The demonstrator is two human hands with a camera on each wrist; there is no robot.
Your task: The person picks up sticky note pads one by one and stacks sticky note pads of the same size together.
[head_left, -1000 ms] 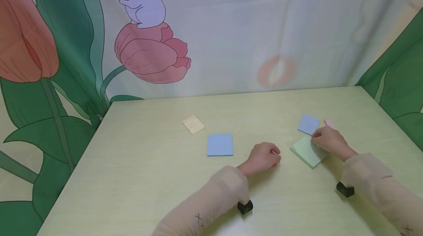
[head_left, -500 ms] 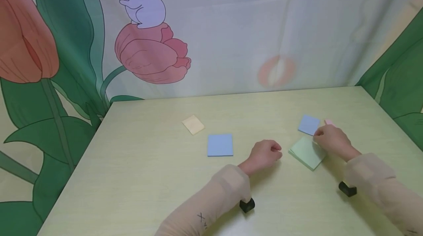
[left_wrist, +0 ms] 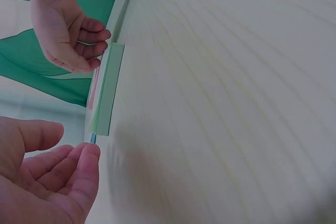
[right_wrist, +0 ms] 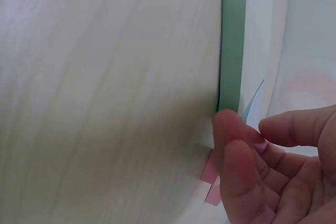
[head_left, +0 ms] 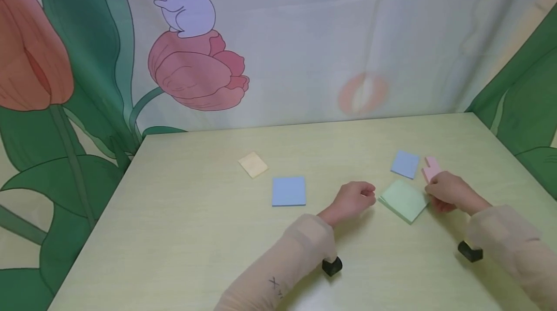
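Note:
A thick pad of pale green sticky notes (head_left: pixel 403 200) lies turned cornerwise on the table at the right. At its right corner is my right hand (head_left: pixel 450 192), fingertips close against the pad's edge. In the right wrist view the thumb (right_wrist: pixel 296 125) stands apart from the loosely bent fingers (right_wrist: pixel 239 174), with nothing between them. My left hand (head_left: pixel 353 199) hovers just left of the pad, fingers relaxed and slightly curled, holding nothing. The left wrist view shows the pad's green side (left_wrist: pixel 110 90) between both hands.
Behind the green pad lie a small blue sticky note pad (head_left: pixel 405 164) and a notched pink piece (head_left: pixel 431 169). Farther left are a larger blue pad (head_left: pixel 289 191) and a small cream pad (head_left: pixel 253 164). A printed curtain (head_left: pixel 287 59) hangs along the table's back edge.
My right hand has drawn off the green pad's top toward its right corner, uncovering more of the pink piece. My left hand has shifted slightly right, closer to the pad.

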